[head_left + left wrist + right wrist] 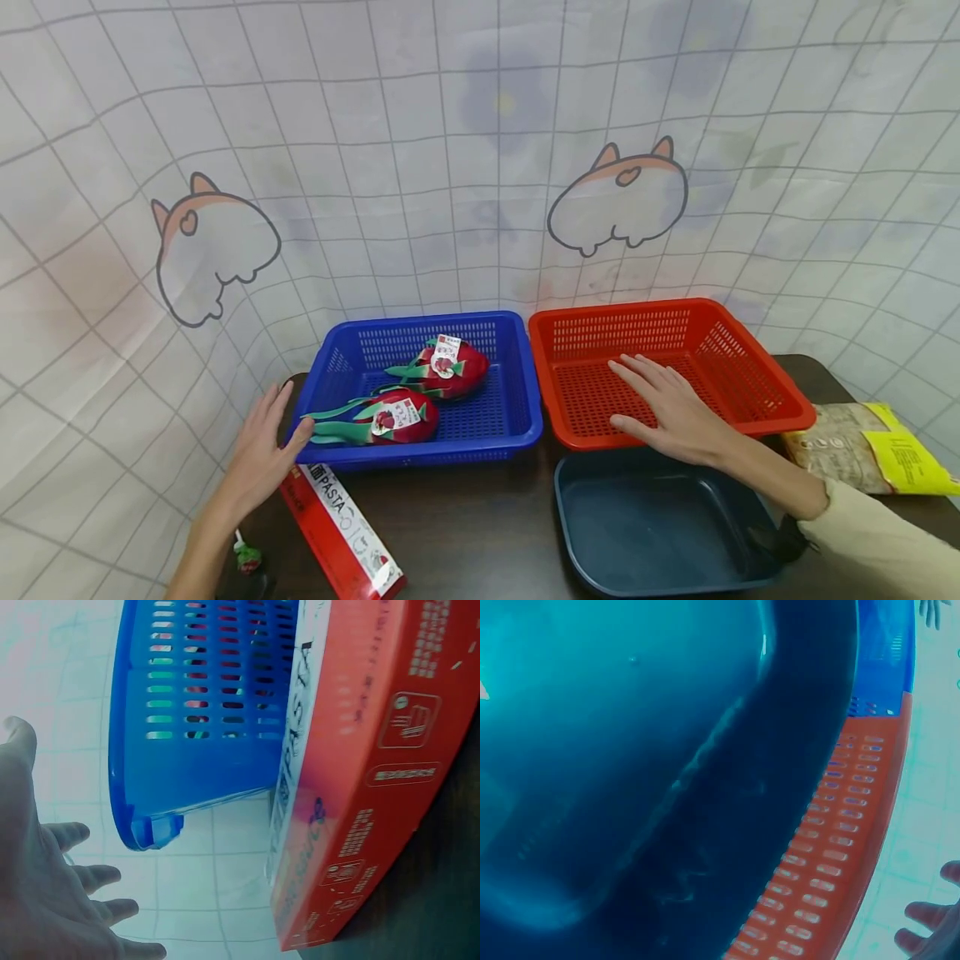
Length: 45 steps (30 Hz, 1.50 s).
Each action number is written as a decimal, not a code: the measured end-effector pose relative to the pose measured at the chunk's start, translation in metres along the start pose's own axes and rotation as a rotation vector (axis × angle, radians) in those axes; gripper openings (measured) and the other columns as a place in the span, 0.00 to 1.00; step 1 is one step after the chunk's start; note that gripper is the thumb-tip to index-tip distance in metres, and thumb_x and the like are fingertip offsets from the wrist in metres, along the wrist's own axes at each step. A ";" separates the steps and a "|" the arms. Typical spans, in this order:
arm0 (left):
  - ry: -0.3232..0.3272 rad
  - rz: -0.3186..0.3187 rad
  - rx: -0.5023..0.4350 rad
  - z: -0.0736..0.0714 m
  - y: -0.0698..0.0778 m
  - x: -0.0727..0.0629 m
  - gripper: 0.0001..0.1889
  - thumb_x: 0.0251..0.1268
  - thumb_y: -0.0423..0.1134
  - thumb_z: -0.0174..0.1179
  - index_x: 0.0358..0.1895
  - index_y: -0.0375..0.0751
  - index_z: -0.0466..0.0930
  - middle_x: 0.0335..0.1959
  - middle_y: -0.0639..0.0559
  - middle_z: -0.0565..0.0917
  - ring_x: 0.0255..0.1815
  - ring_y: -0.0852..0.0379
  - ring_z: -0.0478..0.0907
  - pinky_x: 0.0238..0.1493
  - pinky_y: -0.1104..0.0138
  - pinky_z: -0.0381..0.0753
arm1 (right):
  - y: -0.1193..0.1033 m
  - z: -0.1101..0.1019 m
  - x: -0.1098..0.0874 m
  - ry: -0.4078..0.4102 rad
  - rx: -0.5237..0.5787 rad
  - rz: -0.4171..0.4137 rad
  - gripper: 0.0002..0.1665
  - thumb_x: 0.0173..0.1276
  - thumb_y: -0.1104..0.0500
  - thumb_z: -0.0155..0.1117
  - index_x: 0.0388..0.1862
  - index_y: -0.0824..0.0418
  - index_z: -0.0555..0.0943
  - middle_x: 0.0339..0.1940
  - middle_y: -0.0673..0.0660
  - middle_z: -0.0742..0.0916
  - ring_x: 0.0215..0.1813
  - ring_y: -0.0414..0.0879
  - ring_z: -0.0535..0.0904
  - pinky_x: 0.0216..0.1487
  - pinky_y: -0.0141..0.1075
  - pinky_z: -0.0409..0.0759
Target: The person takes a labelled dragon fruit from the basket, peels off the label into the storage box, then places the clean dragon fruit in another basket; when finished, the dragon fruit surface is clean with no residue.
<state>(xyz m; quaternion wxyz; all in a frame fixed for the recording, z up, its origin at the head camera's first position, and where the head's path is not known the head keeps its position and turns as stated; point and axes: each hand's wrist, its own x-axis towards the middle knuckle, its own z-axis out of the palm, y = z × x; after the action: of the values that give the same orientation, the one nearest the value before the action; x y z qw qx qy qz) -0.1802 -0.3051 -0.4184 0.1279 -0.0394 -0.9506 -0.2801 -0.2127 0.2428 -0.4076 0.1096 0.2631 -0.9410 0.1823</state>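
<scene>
My left hand [258, 450] is held beside the left end of the blue basket [528, 375], fingers spread and nothing in its grasp. In the left wrist view, a gap shows between those fingers and the basket. Two labelled red dragon fruits, one farther back [471, 372] and one nearer [422, 417], lie in that basket with green leaf tips pointing left. Over the red basket [780, 400] hovers my right hand [675, 417], its fingers extended and holding nothing. A red and white pasta box [330, 533] lies just in front of the blue basket.
A dark blue-green tray [652, 525] stands in front of the red basket, under the right forearm. To the right lies a yellow-and-clear bag [862, 450]. A small green-and-red wrapped item on a white stick [247, 557] sits near the left forearm. A patterned curtain [480, 167] rises behind.
</scene>
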 end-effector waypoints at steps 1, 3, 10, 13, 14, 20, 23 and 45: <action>0.006 0.004 0.002 0.001 -0.001 -0.001 0.39 0.70 0.53 0.51 0.78 0.42 0.47 0.76 0.28 0.49 0.74 0.24 0.46 0.65 0.28 0.46 | -0.001 0.000 0.002 -0.001 0.000 -0.014 0.46 0.61 0.42 0.65 0.75 0.54 0.62 0.74 0.65 0.67 0.75 0.64 0.58 0.71 0.67 0.52; 0.014 0.006 0.006 0.002 -0.002 -0.003 0.39 0.69 0.53 0.53 0.77 0.41 0.48 0.76 0.28 0.49 0.74 0.24 0.47 0.64 0.27 0.47 | -0.003 0.001 0.006 -0.003 -0.003 -0.043 0.46 0.61 0.42 0.65 0.75 0.54 0.62 0.74 0.64 0.68 0.74 0.62 0.59 0.71 0.66 0.54; -0.010 -0.053 -0.025 0.005 -0.005 -0.008 0.40 0.70 0.54 0.51 0.78 0.41 0.45 0.76 0.28 0.47 0.72 0.22 0.47 0.62 0.25 0.46 | -0.012 0.002 0.020 -0.029 -0.008 -0.108 0.44 0.62 0.41 0.64 0.74 0.53 0.63 0.73 0.62 0.69 0.74 0.60 0.62 0.71 0.64 0.56; -0.028 -0.078 -0.039 0.006 -0.005 -0.009 0.41 0.70 0.54 0.51 0.78 0.41 0.44 0.77 0.28 0.46 0.72 0.22 0.47 0.62 0.24 0.46 | -0.017 0.003 0.027 -0.044 0.000 -0.128 0.43 0.63 0.41 0.63 0.74 0.53 0.64 0.73 0.62 0.70 0.73 0.60 0.63 0.71 0.64 0.57; -0.030 -0.082 -0.041 0.007 -0.005 -0.009 0.41 0.70 0.54 0.51 0.78 0.41 0.45 0.77 0.28 0.46 0.72 0.21 0.47 0.61 0.24 0.47 | -0.019 0.003 0.029 -0.048 0.003 -0.135 0.43 0.63 0.41 0.63 0.74 0.53 0.64 0.73 0.62 0.70 0.73 0.60 0.63 0.71 0.65 0.57; -0.044 -0.109 -0.061 0.012 -0.004 -0.009 0.42 0.69 0.55 0.52 0.78 0.40 0.44 0.77 0.30 0.45 0.74 0.23 0.47 0.62 0.24 0.49 | -0.031 0.004 0.043 -0.088 -0.009 -0.159 0.42 0.64 0.38 0.60 0.74 0.52 0.65 0.73 0.60 0.70 0.73 0.59 0.65 0.71 0.64 0.59; -0.053 -0.118 -0.088 0.013 -0.003 -0.009 0.42 0.69 0.55 0.52 0.78 0.41 0.43 0.78 0.30 0.44 0.74 0.24 0.46 0.62 0.24 0.48 | -0.036 0.004 0.048 -0.117 -0.015 -0.158 0.42 0.64 0.37 0.59 0.74 0.52 0.65 0.73 0.60 0.70 0.73 0.59 0.65 0.71 0.64 0.58; -0.082 -0.167 -0.212 0.015 -0.011 -0.018 0.45 0.68 0.54 0.54 0.79 0.45 0.38 0.78 0.32 0.42 0.77 0.28 0.41 0.64 0.25 0.46 | -0.072 0.012 0.089 -0.211 0.038 -0.220 0.42 0.65 0.36 0.56 0.73 0.52 0.65 0.73 0.58 0.71 0.74 0.58 0.65 0.72 0.63 0.60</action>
<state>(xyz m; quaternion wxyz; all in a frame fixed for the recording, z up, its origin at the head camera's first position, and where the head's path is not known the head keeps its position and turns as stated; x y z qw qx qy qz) -0.1680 -0.3065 -0.4411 0.0603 0.0152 -0.9200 -0.3869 -0.2497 0.1403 -0.3706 0.0243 0.3846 -0.9091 0.1583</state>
